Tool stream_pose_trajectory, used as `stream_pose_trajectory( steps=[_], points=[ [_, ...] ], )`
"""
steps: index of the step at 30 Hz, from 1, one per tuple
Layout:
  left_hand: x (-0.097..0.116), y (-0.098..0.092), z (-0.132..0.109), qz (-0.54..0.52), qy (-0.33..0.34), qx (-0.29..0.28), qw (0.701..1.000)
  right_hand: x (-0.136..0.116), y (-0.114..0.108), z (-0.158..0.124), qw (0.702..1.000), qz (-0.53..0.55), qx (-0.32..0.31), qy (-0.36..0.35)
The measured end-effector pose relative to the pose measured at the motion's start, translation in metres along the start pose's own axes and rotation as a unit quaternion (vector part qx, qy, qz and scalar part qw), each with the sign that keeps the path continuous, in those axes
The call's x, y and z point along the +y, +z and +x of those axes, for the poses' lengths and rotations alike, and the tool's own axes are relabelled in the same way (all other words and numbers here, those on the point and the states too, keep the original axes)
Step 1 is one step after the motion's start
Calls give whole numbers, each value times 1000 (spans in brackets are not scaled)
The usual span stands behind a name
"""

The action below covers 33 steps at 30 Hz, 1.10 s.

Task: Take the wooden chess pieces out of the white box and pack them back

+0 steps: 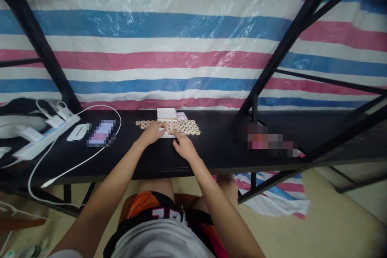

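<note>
Round Chinese chess pieces [188, 127] with dark marks lie in a cluster to the right of a small white box [168, 136]. Red-marked pieces [169, 126] sit in the box, and a few more loose pieces [142, 123] are on its left. My left hand [152, 132] reaches over the box's left side, fingers stretched out at the pieces. At the box's right front corner is my right hand [185, 146], thumb and fingers apart, fingertips touching the pieces there. Small details under the fingertips are hidden. Behind the box stands a white lid-like panel [167, 113].
On the black table [217, 145] lie a phone [102, 132], a white device [78, 132], a power strip [45, 137] and a looping white cable [75, 164] at left. A blurred item [266, 141] lies at right. Black frame posts and a striped sheet [169, 60] stand behind.
</note>
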<state>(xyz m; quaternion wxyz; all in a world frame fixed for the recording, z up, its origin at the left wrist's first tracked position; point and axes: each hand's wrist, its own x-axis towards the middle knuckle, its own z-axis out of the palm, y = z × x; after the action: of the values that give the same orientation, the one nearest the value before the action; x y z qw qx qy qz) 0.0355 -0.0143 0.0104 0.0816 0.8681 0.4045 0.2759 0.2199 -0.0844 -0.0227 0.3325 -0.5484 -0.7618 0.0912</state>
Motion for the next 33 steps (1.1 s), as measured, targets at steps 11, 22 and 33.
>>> stream_pose_trajectory(
  steps=[11, 22, 33],
  points=[
    [6, 12, 0, -14, 26, -72, 997, 3, 1, 2, 1000, 1, 3, 20],
    [13, 10, -3, -52, 61, -101, 992, 4, -1, 1, 999, 32, -8, 29],
    [10, 12, -1, -44, 73, -133, 987, 10, 2, 2, 999, 46, -14, 3]
  ],
)
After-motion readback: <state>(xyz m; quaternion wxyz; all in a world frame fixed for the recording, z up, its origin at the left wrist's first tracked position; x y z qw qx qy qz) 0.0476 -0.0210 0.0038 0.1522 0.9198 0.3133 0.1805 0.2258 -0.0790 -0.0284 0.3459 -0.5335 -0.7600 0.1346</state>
